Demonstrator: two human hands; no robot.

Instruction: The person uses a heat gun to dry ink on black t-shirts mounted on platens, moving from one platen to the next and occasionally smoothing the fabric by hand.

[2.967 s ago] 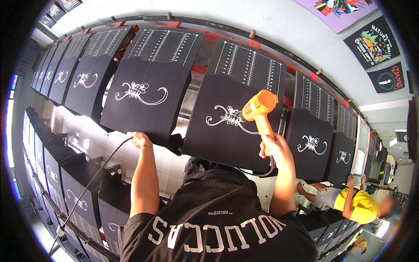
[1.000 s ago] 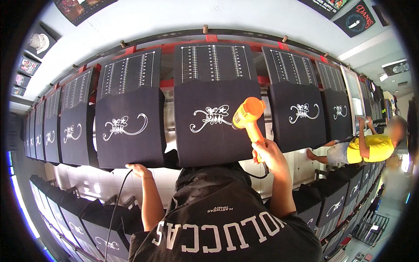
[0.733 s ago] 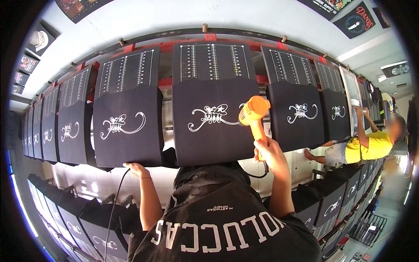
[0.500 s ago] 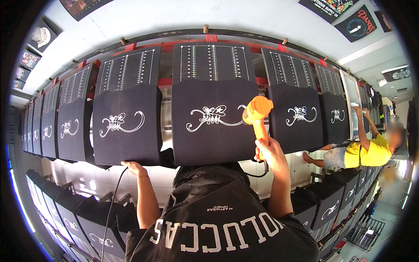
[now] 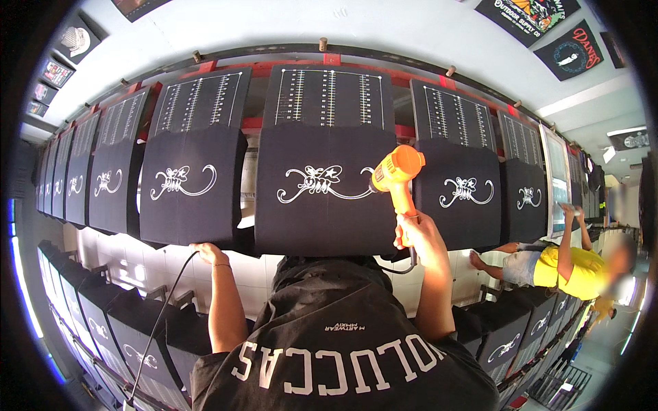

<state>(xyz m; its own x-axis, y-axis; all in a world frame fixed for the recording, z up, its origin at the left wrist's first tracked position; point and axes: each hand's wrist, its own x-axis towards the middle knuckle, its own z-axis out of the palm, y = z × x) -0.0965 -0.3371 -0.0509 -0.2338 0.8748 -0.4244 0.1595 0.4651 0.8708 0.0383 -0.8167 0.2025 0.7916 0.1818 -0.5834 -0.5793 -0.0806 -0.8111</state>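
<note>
Orange plastic heat gun [image 5: 401,168] shifted right, baring white curled print [image 5: 317,181]; right hand [image 5: 421,236] grips it, left hand [image 5: 211,254] pinches black cable [image 5: 165,303].

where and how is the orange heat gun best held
Probably take the heat gun by its handle, from the near side, as the right hand does: the handle is slim and extends toward the person, while the bulkier head sits beyond, its nozzle pointing left.
</note>
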